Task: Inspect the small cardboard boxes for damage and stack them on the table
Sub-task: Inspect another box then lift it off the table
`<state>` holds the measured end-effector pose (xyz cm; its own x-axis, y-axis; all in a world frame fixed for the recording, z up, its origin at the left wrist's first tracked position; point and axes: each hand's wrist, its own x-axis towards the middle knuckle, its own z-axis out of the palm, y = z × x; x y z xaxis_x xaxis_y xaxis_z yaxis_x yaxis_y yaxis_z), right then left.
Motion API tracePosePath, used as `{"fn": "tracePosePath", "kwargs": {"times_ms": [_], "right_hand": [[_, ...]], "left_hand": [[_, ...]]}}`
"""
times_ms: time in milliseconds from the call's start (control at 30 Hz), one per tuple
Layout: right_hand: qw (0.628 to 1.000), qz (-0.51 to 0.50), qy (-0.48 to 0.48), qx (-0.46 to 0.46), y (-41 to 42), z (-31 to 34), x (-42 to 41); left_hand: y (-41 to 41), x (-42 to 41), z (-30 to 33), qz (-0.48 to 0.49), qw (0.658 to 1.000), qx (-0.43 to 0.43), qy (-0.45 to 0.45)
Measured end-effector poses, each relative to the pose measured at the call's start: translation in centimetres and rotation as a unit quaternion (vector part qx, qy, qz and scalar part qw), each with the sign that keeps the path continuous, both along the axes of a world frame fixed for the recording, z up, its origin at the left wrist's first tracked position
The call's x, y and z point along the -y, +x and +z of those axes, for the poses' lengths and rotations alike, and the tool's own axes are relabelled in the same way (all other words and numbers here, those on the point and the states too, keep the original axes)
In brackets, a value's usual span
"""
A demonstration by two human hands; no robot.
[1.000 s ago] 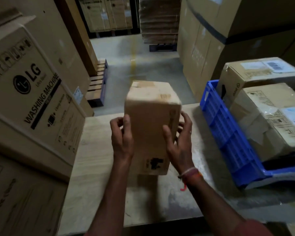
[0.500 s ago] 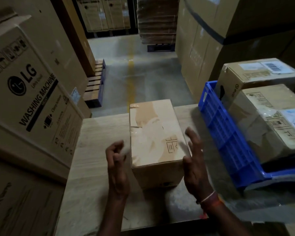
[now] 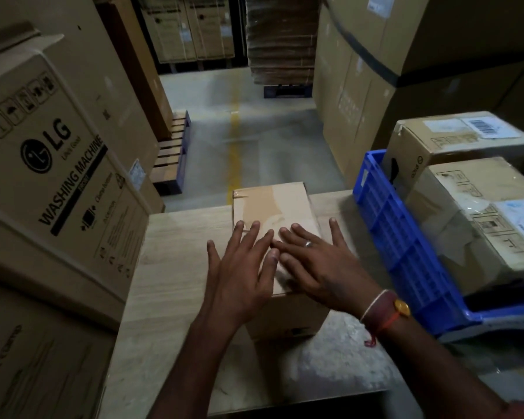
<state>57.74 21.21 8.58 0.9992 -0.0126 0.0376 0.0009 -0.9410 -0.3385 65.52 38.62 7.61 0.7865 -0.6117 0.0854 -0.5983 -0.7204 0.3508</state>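
While both hands lay flat on its taped top, the small cardboard box sat on the wooden counter, near the middle and toward its far edge. Neither hand had a grip on it: the left hand and the right hand had their fingers straight and spread, palms down, thumbs nearly meeting over the lid. That flat press looked meant to settle the box squarely, or to feel the taped seam for dents, rather than to lift it. A ring showed on 1 finger of the right hand, and threads and a band circled that wrist.

Just to the right, a blue crate held 2 further cartons, probably the supply still to be checked. On the left, a large washing machine carton stood against the counter. Only 1 box lay on the counter, so the stack seemed barely begun.
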Motion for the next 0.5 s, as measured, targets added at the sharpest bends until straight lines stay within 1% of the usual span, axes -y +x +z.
{"fn": "tracePosePath", "kwargs": {"times_ms": [67, 133, 233, 333, 433, 500], "right_hand": [[0.999, -0.019, 0.029, 0.029, 2.3, 0.7, 1.2], [0.999, -0.034, 0.014, 0.040, 4.9, 0.5, 2.4], [0.999, -0.041, -0.019, -0.022, 7.2, -0.8, 3.0], [0.998, -0.045, -0.031, -0.035, 7.4, -1.5, 3.0], [0.998, -0.048, -0.034, -0.036, 7.3, -1.7, 3.0], [0.998, -0.045, -0.030, -0.032, 7.2, -1.6, 2.9]], "left_hand": [[1.6, 0.5, 1.3, 0.015, 1.000, 0.008, -0.008], [3.5, 1.5, 2.0, 0.025, 0.999, 0.025, -0.008], [5.6, 3.0, 1.2, 0.014, 1.000, 0.006, 0.021], [6.4, 3.1, -0.5, 0.003, 0.999, -0.028, 0.033], [6.3, 3.1, -1.2, 0.016, 1.000, -0.023, 0.004], [5.9, 3.2, -1.0, 0.032, 0.998, -0.020, -0.050]]}}
